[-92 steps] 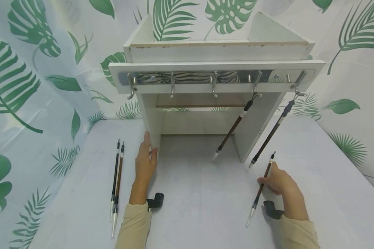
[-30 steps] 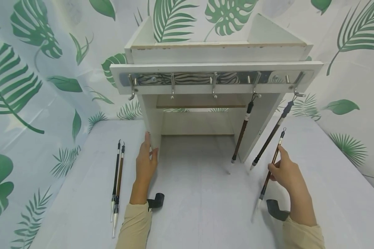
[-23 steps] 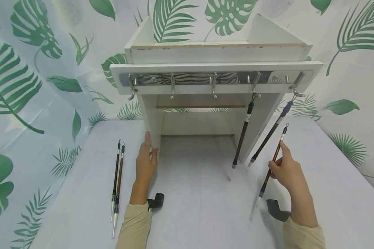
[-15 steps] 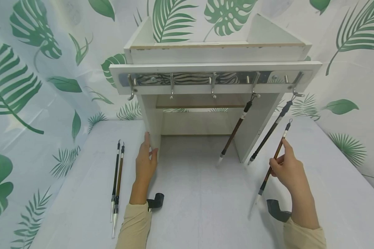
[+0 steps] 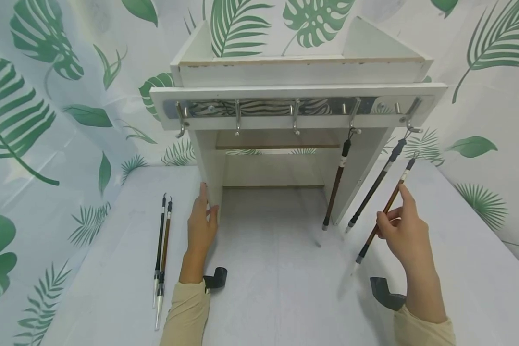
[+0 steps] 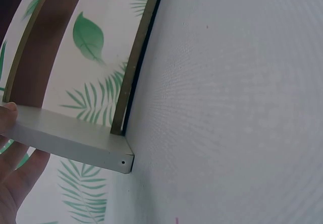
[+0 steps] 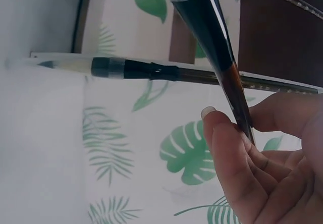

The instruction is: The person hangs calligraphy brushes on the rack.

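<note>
My right hand (image 5: 408, 230) pinches a brown-handled calligraphy brush (image 5: 370, 239) between thumb and fingers. It is tilted, bristle tip down; its hanging loop is just below the rightmost hook (image 5: 413, 115). In the right wrist view the same brush (image 7: 232, 82) crosses in front of a hanging brush (image 7: 136, 68). My left hand (image 5: 201, 226) holds the left side panel of a white wooden rack (image 5: 302, 74), thumb at the front edge, fingers along the outside. Two brushes hang from the rack's right-hand hooks, one brown (image 5: 336, 186) and one dark (image 5: 376, 184).
Two more brushes, a dark one (image 5: 160, 235) and a brown one (image 5: 166, 235), lie side by side on the white tabletop (image 5: 277, 288), left of my left hand. Other metal hooks (image 5: 238, 115) line the rail. A leaf-print backdrop (image 5: 91, 48) stands behind.
My right hand has moved up and rightward, lifting its brush so the loop rises towards the rightmost hook. The brown hanging brush swings. My left hand keeps its place on the rack.
</note>
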Demonstrator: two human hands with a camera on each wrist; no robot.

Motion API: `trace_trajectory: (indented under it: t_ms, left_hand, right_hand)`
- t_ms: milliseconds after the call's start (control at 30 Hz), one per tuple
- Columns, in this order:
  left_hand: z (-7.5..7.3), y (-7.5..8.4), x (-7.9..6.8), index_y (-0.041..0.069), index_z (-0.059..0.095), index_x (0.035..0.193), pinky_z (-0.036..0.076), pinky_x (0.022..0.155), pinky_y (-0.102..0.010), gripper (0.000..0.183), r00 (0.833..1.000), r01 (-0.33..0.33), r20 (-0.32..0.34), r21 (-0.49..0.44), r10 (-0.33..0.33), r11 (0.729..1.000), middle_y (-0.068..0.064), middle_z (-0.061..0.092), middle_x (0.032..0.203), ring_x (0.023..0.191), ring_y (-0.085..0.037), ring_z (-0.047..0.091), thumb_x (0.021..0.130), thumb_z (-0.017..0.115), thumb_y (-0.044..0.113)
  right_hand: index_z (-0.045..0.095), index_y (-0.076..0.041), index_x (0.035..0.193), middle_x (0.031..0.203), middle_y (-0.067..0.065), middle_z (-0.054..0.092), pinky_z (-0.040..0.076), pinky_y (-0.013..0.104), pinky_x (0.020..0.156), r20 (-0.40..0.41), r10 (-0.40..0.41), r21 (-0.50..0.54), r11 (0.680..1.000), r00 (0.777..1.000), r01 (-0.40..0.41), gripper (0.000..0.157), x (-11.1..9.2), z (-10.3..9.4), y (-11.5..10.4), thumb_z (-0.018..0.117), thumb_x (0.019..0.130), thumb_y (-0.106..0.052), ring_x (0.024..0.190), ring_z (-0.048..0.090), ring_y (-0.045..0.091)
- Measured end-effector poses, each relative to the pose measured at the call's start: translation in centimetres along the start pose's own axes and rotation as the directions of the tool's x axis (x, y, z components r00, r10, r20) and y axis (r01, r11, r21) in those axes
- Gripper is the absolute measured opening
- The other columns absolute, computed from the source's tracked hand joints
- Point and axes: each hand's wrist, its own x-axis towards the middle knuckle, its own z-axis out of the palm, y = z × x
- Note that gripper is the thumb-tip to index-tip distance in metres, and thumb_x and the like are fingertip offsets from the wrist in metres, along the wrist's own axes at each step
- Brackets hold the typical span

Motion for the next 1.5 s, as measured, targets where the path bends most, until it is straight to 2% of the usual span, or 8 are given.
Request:
trace_trajectory:
  t_ms: [233, 333, 433, 567, 867, 1033, 1267, 1500]
  left_hand:
    - [0.0, -0.1, 0.0, 0.007, 0.017, 0.146, 0.054, 0.084, -0.041, 0.063, 1.000, -0.007, -0.005, 0.003, 0.007, 1.000, -0.023, 0.046, 0.128, 0.115, -0.035, 0.051, 0.092, 0.051, 0.007]
    - [0.0, -0.1, 0.0, 0.008, 0.017, 0.146, 0.054, 0.084, -0.041, 0.063, 1.000, -0.010, -0.004, 0.002, 0.010, 1.000, -0.023, 0.045, 0.128, 0.115, -0.036, 0.050, 0.092, 0.050, 0.007]
    - [0.0, -0.1, 0.0, 0.007, 0.017, 0.146, 0.055, 0.083, -0.041, 0.063, 1.000, -0.018, -0.008, 0.003, 0.018, 1.000, -0.023, 0.045, 0.128, 0.115, -0.036, 0.050, 0.092, 0.050, 0.006]
    - [0.1, -0.1, 0.1, 0.007, 0.017, 0.146, 0.055, 0.083, -0.041, 0.063, 0.999, -0.028, -0.016, -0.004, 0.028, 1.000, -0.023, 0.046, 0.128, 0.114, -0.036, 0.051, 0.092, 0.051, 0.006]
    - [0.1, 0.0, 0.1, 0.007, 0.018, 0.146, 0.055, 0.083, -0.041, 0.063, 1.000, -0.025, -0.017, 0.004, 0.025, 1.000, -0.023, 0.046, 0.128, 0.115, -0.035, 0.051, 0.092, 0.051, 0.007]
    - [0.0, 0.0, 0.0, 0.008, 0.017, 0.146, 0.054, 0.084, -0.039, 0.063, 1.000, -0.021, -0.017, 0.009, 0.021, 1.000, -0.022, 0.046, 0.128, 0.115, -0.034, 0.050, 0.092, 0.051, 0.007]
    - [0.0, 0.0, 0.0, 0.005, 0.019, 0.145, 0.055, 0.084, -0.038, 0.063, 0.998, -0.044, -0.033, 0.002, 0.044, 0.999, -0.023, 0.047, 0.127, 0.116, -0.034, 0.050, 0.092, 0.052, 0.006]
    - [0.0, -0.1, 0.0, 0.004, 0.020, 0.145, 0.055, 0.082, -0.040, 0.063, 0.997, -0.058, -0.044, -0.005, 0.058, 0.998, -0.024, 0.048, 0.126, 0.114, -0.036, 0.051, 0.091, 0.053, 0.004]
  right_hand:
    - [0.002, -0.011, 0.147, 0.092, 0.024, 0.056, 0.056, 0.042, 0.057, -0.052, -0.014, 0.019, 1.000, 0.999, 0.015, 0.074, -0.2, -0.1, -0.6, 0.050, 0.091, -0.014, 0.064, 0.065, 0.029]
    - [0.004, -0.013, 0.147, 0.092, 0.022, 0.056, 0.055, 0.032, 0.054, -0.075, -0.025, 0.023, 0.999, 0.997, 0.027, 0.073, -0.4, -0.2, -1.0, 0.050, 0.091, -0.015, 0.065, 0.064, 0.028]
    - [0.007, -0.015, 0.147, 0.090, 0.018, 0.056, 0.048, 0.015, 0.051, -0.121, -0.044, 0.022, 0.999, 0.992, 0.047, 0.071, -0.6, -0.3, -1.3, 0.050, 0.091, -0.015, 0.061, 0.061, 0.011]
    - [0.011, -0.020, 0.147, 0.089, 0.014, 0.056, 0.037, 0.001, 0.049, -0.196, -0.056, 0.040, 0.997, 0.979, 0.065, 0.070, -1.0, -0.4, -1.7, 0.050, 0.090, -0.014, 0.056, 0.044, -0.017]
    - [0.013, -0.026, 0.147, 0.089, 0.013, 0.055, 0.036, -0.004, 0.051, -0.250, -0.043, 0.100, 0.992, 0.967, 0.070, 0.070, -1.6, -0.5, -2.4, 0.051, 0.090, -0.012, 0.055, 0.040, -0.021]
    - [0.016, -0.025, 0.146, 0.086, 0.012, 0.056, 0.035, -0.006, 0.054, -0.288, -0.097, 0.092, 0.987, 0.953, 0.129, 0.070, -1.8, -0.4, -2.7, 0.052, 0.089, -0.010, 0.059, 0.039, -0.023]
    - [0.023, -0.022, 0.145, 0.081, 0.012, 0.056, 0.033, -0.006, 0.057, -0.370, -0.211, 0.091, 0.961, 0.905, 0.261, 0.069, -2.2, -0.3, -3.2, 0.055, 0.086, -0.005, 0.066, 0.037, -0.025]
    - [0.032, -0.008, 0.141, 0.078, 0.019, 0.055, 0.034, -0.008, 0.066, -0.461, -0.358, 0.086, 0.892, 0.812, 0.443, 0.066, -2.4, 0.1, -3.6, 0.057, 0.082, 0.004, 0.072, 0.037, -0.029]
